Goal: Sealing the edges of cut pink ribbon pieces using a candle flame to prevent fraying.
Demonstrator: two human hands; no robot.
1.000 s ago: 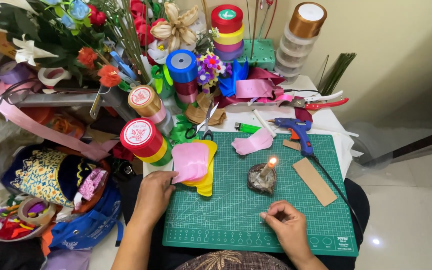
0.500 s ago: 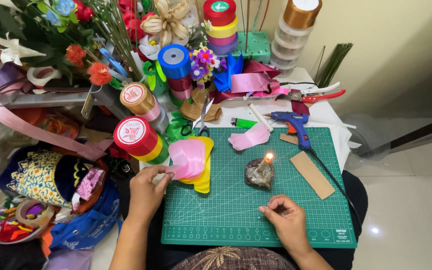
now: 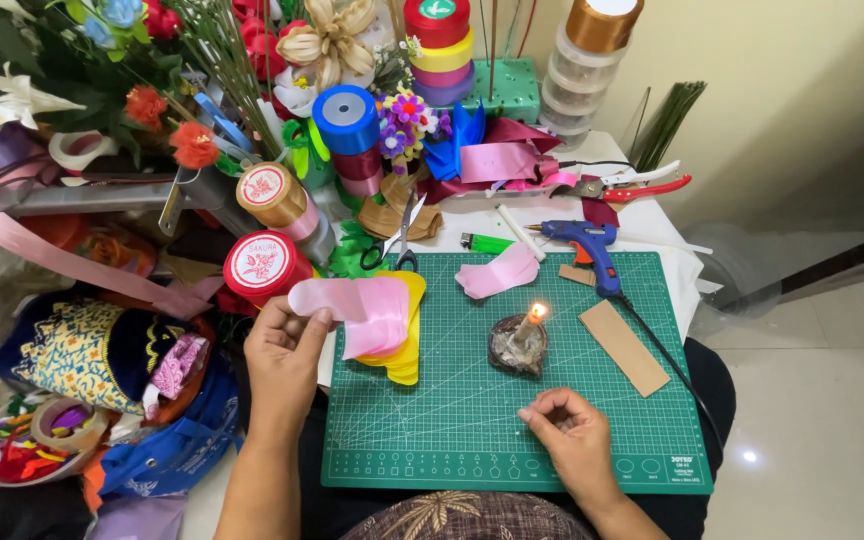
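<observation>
A: Where's the left hand [image 3: 287, 352]?

B: At the green cutting mat's [image 3: 472, 420] left edge. We see thumb & fingers pinched shut on a pink ribbon petal [image 3: 330, 298], lifted just above the pink and yellow petal stack [image 3: 392, 335] on the mat.

A: And the right hand [image 3: 567, 432]?

B: Resting on the mat, just in front of the lit candle [image 3: 522, 335]. Fingers curled closed; whether the grip holds anything, we can't tell. Blue glue gun [image 3: 584, 245] at the mat's far edge.
</observation>
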